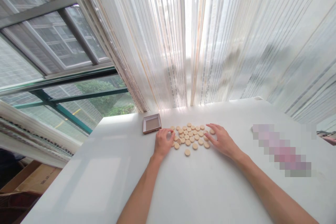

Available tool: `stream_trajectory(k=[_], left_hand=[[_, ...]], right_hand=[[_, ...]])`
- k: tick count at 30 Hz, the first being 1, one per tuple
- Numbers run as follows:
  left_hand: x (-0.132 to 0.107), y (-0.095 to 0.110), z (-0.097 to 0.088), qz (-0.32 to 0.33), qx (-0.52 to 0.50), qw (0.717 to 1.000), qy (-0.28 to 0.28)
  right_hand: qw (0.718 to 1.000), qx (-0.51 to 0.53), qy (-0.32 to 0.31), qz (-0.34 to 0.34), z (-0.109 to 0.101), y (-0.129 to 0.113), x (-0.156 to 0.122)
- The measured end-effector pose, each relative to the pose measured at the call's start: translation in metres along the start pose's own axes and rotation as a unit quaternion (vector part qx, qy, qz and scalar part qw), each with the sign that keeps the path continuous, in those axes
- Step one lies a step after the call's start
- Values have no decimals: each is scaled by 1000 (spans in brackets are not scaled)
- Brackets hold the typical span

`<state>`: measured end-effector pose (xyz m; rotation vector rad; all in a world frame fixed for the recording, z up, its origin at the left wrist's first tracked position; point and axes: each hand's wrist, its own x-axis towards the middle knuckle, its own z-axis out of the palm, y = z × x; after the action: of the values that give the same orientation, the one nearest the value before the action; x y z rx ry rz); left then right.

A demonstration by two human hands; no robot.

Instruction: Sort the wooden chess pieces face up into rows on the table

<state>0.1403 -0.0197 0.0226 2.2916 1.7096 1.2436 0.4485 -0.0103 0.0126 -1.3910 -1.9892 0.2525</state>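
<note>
Round beige wooden discs [191,136]: clustered on white table [210,189].
Left hand [163,141]: fingers curled, left edge touched.
Right hand [222,140]: fingers spread, right edge touched.
Handling: palms probably best kept low.

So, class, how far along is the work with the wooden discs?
Done: the discs lie flat in one cluster on the table. In hand: left hand and right hand touch its two sides. Left: one stray disc sits apart; the box looks empty.

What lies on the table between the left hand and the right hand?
In the head view, a cluster of round tan discs lies between the left hand and right hand.
</note>
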Motion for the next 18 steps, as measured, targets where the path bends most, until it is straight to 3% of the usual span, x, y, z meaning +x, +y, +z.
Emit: stream_trajectory(k=[3,7,12,15,18], left_hand=[[-3,-3,1,-2,4,1000,-15],[-5,9,-3,18,15,999,-32],[-5,29,-3,101,86,976,-175],[-5,29,2,85,105,968,-212],[-8,21,7,55,105,972,-201]], right_hand=[[1000,-1,-7,4,1,1,-1],[1000,-15,-13,-7,-2,-5,-2],[994,-60,-67,-65,0,-21,-5],[988,-84,-88,-94,6,-29,-6],[985,-95,-107,-99,13,-34,-6]])
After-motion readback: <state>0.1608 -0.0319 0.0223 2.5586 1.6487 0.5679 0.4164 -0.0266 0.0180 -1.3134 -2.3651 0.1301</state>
